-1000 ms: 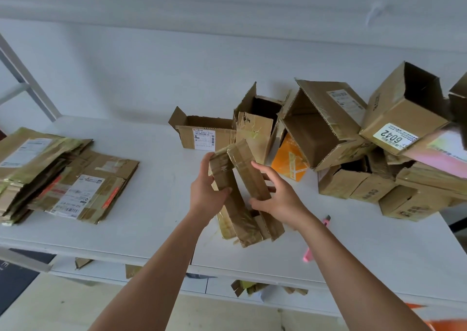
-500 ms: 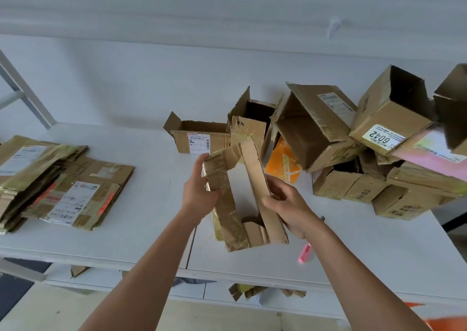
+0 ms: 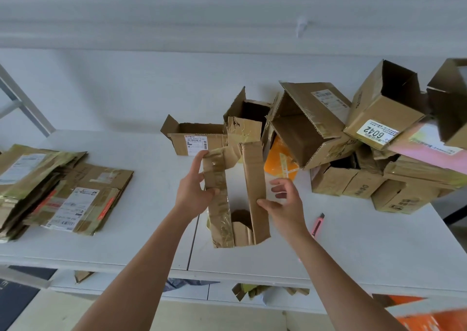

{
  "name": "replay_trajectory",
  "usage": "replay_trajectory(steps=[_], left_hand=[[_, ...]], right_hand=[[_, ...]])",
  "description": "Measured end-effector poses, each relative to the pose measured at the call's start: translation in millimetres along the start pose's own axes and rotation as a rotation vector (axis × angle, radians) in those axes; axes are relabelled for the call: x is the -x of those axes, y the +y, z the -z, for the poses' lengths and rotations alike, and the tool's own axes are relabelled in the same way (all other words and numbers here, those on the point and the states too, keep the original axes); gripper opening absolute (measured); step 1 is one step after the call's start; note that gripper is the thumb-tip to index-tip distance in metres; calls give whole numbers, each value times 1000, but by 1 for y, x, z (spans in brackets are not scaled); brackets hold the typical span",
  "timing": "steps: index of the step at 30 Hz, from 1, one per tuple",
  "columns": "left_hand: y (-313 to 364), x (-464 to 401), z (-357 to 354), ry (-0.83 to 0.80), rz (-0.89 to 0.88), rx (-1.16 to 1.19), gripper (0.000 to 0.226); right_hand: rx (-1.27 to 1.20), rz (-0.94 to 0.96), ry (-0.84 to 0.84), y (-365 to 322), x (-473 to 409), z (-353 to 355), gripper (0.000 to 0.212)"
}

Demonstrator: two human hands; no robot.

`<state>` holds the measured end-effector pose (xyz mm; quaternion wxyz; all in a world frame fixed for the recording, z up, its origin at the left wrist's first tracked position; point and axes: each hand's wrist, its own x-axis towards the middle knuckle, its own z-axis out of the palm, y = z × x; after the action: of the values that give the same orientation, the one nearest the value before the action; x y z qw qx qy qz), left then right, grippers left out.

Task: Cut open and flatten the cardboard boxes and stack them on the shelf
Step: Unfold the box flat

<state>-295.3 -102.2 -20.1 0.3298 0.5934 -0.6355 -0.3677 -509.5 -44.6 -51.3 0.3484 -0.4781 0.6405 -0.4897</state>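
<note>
Head view shows both hands at a narrow cardboard box that stands on end on the white counter, its wide face opened so the counter shows through the gap. The left hand is the firm grip: thumb and fingers are curled round the taped left wall, near its upper half. The right hand touches the outer face of the plain right wall with its thumb, while its other fingers are loosely bent and spread, off the cardboard; it clasps nothing.

Just right of the right-hand grip, a pink box cutter lies flat on the counter, apart from the hand. Beyond the two grips, further from the person, sit an open low box with a white label, a taller torn box and an orange package. Further right of the grip rises a heap of open boxes, one labelled 6042. Well to the left of the left-hand grip lies a stack of flattened boxes on the same counter.
</note>
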Motion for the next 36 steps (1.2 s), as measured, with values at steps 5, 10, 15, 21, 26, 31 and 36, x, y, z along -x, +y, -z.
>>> replay_trajectory(steps=[5, 10, 15, 21, 26, 31, 36], left_hand=[[1, -1, -3, -19, 3, 24, 96], [5, 1, -3, -52, 12, 64, 102], [10, -1, -10, -48, 98, 156, 123], [8, 1, -19, 56, 124, -14, 129], [2, 3, 0, -146, 125, 194, 124], [-4, 6, 18, -352, 113, 304, 120], [-15, 13, 21, -345, 229, 511, 71]], right_hand=[[155, 299, 50, 0, 12, -12, 32], [199, 258, -78, -5, 16, -26, 44], [294, 238, -113, -12, 12, -33, 42], [271, 198, -168, -13, 13, -31, 46], [276, 149, -191, -13, 12, -31, 49], [282, 136, -188, -13, 12, -34, 47], [288, 109, -185, -12, 10, -26, 46]])
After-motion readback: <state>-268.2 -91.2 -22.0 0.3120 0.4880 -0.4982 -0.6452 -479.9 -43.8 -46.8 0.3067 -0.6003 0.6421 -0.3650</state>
